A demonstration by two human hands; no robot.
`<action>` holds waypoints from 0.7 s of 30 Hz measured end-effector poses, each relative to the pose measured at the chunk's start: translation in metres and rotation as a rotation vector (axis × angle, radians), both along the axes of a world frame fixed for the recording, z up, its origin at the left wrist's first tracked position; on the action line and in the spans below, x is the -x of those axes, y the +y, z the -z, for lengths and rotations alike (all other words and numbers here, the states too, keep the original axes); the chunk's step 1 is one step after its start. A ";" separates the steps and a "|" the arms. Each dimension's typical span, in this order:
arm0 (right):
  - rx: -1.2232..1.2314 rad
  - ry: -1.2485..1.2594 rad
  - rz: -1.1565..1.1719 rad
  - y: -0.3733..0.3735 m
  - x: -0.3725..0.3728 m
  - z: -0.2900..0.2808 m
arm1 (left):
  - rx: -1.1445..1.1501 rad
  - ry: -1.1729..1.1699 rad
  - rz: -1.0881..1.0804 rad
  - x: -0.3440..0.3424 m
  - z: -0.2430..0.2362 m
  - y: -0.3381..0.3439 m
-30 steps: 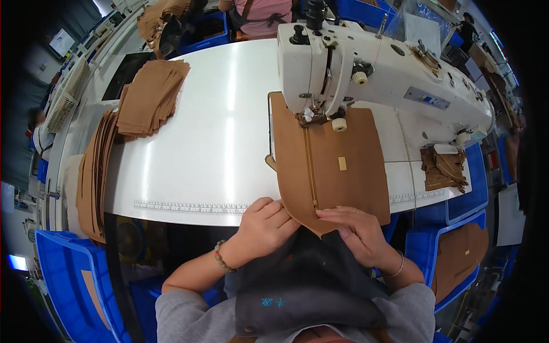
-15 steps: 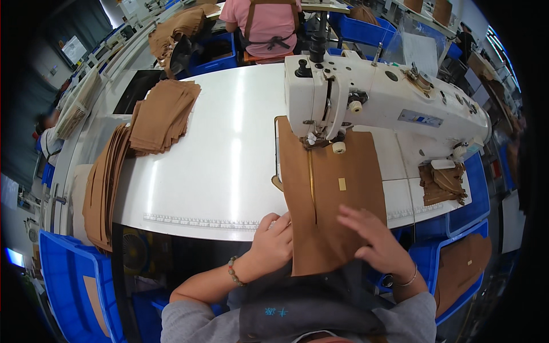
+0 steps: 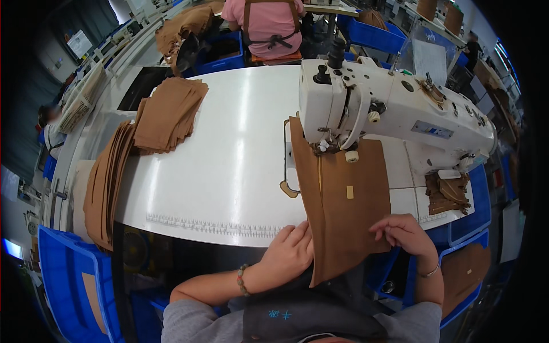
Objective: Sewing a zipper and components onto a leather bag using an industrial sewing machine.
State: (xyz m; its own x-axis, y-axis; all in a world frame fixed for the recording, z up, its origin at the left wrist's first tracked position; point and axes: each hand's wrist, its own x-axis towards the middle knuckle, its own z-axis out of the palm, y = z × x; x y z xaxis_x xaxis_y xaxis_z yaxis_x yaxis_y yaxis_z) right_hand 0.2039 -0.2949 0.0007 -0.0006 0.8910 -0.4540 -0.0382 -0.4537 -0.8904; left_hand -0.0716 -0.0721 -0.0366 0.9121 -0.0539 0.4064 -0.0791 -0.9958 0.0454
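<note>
A brown fabric panel (image 3: pixel 360 228) with a small tan label (image 3: pixel 350 192) and a narrow gold strip (image 3: pixel 320 182) lies under the head of a white sewing machine (image 3: pixel 394 103). Its near end hangs over the table's front edge toward my lap. My left hand (image 3: pixel 289 254) is closed at the panel's left edge, its thumb hidden. Over the panel's lower right edge, my right hand (image 3: pixel 403 233) has loosely bent fingers, fingertips at the cloth and no grip visible.
Stacks of brown pieces (image 3: pixel 171 114) and a folded bundle (image 3: pixel 106 186) lie on the table's left. Brown scraps (image 3: pixel 448 193) sit below the machine arm. Blue bins (image 3: pixel 74 280) flank the table. Beyond it, a person in pink (image 3: pixel 269 23) sits facing away.
My right hand has moved right, from above the panel to its right edge, and its spread fingers have bent. The panel's lower part has creased along the strip. The view has shifted slightly.
</note>
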 end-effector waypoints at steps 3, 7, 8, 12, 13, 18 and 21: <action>-0.379 -0.582 0.600 0.025 -0.001 0.004 | 0.021 -0.006 0.012 0.000 -0.001 0.002; -0.314 -0.094 1.154 0.043 -0.037 -0.002 | 0.047 -0.008 0.031 0.000 0.000 0.004; -0.228 0.060 0.929 0.041 -0.045 -0.004 | 0.044 -0.017 0.029 0.001 0.001 0.004; -0.069 0.340 0.498 0.024 -0.053 0.004 | 0.085 -0.033 0.041 0.002 0.009 0.005; -0.052 0.324 0.531 0.020 -0.053 0.007 | 0.099 -0.055 0.042 0.002 0.011 0.006; -0.059 0.040 0.117 0.011 -0.062 0.002 | 0.168 -0.177 0.061 0.001 0.022 0.015; -0.095 -0.054 0.077 0.015 -0.057 0.000 | 0.077 -0.206 0.031 0.001 0.027 0.014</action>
